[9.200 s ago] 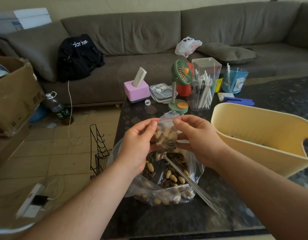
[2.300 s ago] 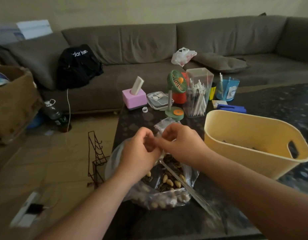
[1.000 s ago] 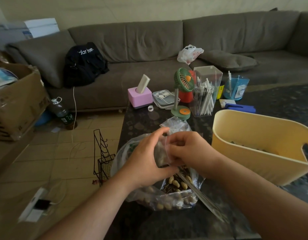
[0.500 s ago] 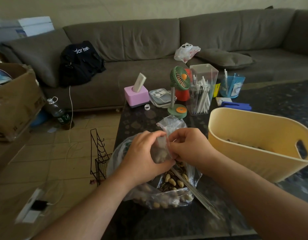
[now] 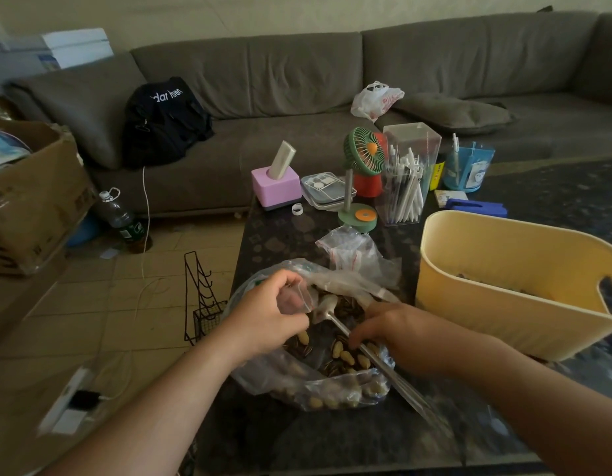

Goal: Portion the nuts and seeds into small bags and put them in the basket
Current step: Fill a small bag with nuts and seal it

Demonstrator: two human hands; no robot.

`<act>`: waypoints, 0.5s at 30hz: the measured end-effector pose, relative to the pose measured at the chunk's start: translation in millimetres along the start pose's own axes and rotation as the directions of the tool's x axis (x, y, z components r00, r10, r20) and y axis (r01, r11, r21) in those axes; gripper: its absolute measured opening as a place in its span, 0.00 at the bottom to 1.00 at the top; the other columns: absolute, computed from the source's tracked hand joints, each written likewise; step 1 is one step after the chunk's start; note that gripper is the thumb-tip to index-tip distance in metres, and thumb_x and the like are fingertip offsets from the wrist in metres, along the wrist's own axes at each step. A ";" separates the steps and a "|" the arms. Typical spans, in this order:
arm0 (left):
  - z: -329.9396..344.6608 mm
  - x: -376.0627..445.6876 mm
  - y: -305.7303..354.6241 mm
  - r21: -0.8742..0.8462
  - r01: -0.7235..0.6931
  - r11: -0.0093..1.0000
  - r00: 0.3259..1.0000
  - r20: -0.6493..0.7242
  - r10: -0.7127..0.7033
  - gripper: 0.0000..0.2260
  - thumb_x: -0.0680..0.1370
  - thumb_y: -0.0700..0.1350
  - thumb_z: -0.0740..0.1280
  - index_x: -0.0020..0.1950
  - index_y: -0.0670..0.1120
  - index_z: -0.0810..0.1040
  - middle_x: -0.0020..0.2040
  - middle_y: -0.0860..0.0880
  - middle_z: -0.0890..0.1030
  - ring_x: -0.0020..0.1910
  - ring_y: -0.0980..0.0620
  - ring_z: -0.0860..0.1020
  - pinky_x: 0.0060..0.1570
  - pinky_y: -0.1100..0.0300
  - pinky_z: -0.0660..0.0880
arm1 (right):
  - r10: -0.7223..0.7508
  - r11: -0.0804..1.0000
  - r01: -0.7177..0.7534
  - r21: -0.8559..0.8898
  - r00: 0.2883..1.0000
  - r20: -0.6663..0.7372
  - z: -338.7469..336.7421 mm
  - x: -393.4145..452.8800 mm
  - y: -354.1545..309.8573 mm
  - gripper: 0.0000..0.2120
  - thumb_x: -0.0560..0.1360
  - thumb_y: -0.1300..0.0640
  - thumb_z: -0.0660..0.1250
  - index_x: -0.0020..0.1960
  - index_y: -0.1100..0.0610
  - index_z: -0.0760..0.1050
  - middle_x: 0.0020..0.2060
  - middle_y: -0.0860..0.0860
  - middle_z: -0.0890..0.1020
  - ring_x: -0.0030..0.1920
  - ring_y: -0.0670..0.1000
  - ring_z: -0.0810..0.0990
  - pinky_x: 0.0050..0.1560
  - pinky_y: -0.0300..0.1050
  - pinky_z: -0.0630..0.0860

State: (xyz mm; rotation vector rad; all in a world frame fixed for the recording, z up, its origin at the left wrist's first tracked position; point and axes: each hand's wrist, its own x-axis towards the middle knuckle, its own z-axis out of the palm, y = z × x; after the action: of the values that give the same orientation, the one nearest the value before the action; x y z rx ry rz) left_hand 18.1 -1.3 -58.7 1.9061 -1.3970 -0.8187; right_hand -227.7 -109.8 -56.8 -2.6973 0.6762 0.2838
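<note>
Since right hand left small bag: spoonward.

Clear, glossy, crinkled plastic forms the large bag of nuts; beside it, the spoon is shiny metal, the basket smooth matt yellow plastic, the tabletop dark polished stone.

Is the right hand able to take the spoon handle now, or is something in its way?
Probably yes. The right hand is already at the spoon handle inside the big open bag, fingers curled beside it, with nothing between them.
</note>
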 end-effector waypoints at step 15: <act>4.8 5.7 3.6 0.383 0.027 0.924 0.997 -0.071 0.001 0.21 0.73 0.51 0.76 0.63 0.61 0.74 0.64 0.59 0.75 0.65 0.53 0.73 0.66 0.51 0.75 | -0.253 0.967 0.239 -0.088 0.937 -0.242 8.4 16.5 10.9 0.23 0.78 0.67 0.71 0.66 0.45 0.82 0.63 0.44 0.82 0.63 0.43 0.79 0.67 0.36 0.74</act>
State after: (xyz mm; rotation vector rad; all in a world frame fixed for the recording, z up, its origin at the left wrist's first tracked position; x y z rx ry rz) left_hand 13.6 -8.3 -59.4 2.2133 -1.5924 -0.5016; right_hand -219.7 -122.6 -72.0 -2.8631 0.3920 -0.1064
